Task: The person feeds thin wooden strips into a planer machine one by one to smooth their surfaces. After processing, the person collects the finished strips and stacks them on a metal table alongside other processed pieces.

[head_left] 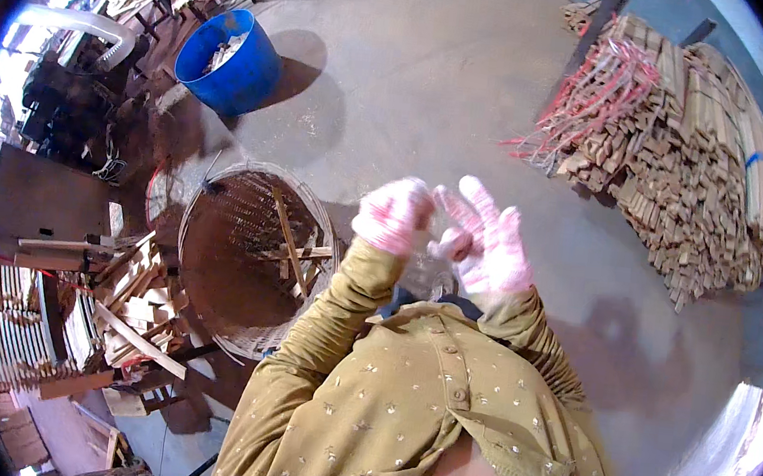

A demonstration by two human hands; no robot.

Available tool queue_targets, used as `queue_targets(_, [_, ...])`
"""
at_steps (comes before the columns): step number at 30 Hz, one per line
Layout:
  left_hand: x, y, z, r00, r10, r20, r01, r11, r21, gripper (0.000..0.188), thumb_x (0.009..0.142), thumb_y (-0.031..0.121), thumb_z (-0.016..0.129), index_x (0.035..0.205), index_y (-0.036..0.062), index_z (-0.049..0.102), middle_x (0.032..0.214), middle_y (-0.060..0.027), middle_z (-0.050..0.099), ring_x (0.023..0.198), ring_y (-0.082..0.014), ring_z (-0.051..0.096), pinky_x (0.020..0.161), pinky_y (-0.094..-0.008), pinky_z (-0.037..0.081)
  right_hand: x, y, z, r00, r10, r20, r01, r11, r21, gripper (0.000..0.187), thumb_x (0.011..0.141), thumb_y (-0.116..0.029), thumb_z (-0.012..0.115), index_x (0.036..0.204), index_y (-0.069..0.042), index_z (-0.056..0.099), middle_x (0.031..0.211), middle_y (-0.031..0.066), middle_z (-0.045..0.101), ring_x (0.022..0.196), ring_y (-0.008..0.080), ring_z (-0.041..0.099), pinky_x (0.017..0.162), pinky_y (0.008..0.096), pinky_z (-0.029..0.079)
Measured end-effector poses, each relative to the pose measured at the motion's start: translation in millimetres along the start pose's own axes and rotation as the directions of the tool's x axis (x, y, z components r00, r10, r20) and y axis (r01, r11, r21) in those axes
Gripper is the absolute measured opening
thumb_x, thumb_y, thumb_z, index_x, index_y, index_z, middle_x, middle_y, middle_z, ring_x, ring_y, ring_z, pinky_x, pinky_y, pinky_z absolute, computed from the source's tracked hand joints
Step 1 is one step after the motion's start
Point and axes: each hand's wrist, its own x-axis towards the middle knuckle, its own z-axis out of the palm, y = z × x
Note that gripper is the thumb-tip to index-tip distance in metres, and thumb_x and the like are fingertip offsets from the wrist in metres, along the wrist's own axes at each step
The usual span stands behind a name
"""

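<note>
Both hands wear pink-and-white knit gloves and are raised in front of my chest. My left hand (392, 215) is closed, its fingers curled in toward the right hand. Whether anything lies inside that fist is hidden. Close beside it, my right hand (493, 240) has several fingers stretched out and apart. A darker, skin-toned patch shows near its thumb, perhaps a bare fingertip. I see no object held in the right hand. Just left of my forearm stands a large round wicker basket (207, 302) with a few wooden strips (288, 242) inside.
A blue tub (255, 71) with wood scraps stands at the far left. Bundled wooden strips (703, 188) with pink ties (602, 85) are stacked at the far right. Loose wood offcuts (142, 306) lie left of the basket, near a brown panel (46, 203). Grey floor (418, 65) stretches ahead.
</note>
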Motion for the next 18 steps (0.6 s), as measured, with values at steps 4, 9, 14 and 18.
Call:
queue_targets(4, [134.6,-8.7,-39.4,0.965,-0.064,-0.256,-0.023,0.946,-0.323,0.037,0.096,0.033,0.056,0.078,0.0017,0.065,0.066,-0.0065,0.063,0.054,-0.0154,0.058,0.052,-0.0296,0.048,141.2,-55.8,-8.2,0.987,0.159,0.002,-0.155,0.962,0.223,0.080,0.094,-0.063,0.039,0.150,-0.008,0.023,0.145,0.0237,0.039,0.083,0.0223,0.058,0.088,0.0497,0.047])
queue_targets(9, [280.4,-7.5,-28.5,0.992,-0.053,-0.111,0.028,0.976,-0.216,0.032,0.099,0.027,0.051,0.097,-0.0012,0.066,0.082,-0.0063,0.066,0.073,-0.0129,0.060,0.066,-0.0273,0.049,312.1,-71.9,-28.8,0.959,0.244,0.142,-0.271,0.936,0.223,0.080,0.094,-0.063,0.038,0.149,-0.007,0.026,0.145,0.0231,0.039,0.092,0.0242,0.060,0.091,0.0494,0.047])
queue_targets(14, [462.9,10.4,-55.5,0.993,-0.005,0.117,-0.048,0.893,0.447,0.025,0.097,0.024,0.051,0.091,0.0067,0.068,0.081,-0.0087,0.067,0.074,-0.0192,0.063,0.071,-0.0312,0.051,485.2,-75.1,-56.8,0.945,0.190,0.266,-0.231,0.964,0.132,0.060,0.100,-0.043,0.041,0.146,-0.005,0.032,0.142,0.0158,0.046,0.114,0.0223,0.056,0.101,0.0398,0.043])
queue_targets(18, [592.3,14.1,-95.3,0.941,0.097,0.323,-0.328,0.479,0.814,0.016,0.087,0.022,0.056,0.076,0.0122,0.064,0.069,-0.0098,0.062,0.069,-0.0318,0.061,0.064,-0.0422,0.051,606.6,-82.2,-83.2,0.967,0.240,0.087,-0.152,0.815,-0.559,0.051,0.098,-0.019,0.045,0.145,-0.004,0.033,0.142,0.0100,0.047,0.124,0.0159,0.050,0.102,0.0303,0.042])
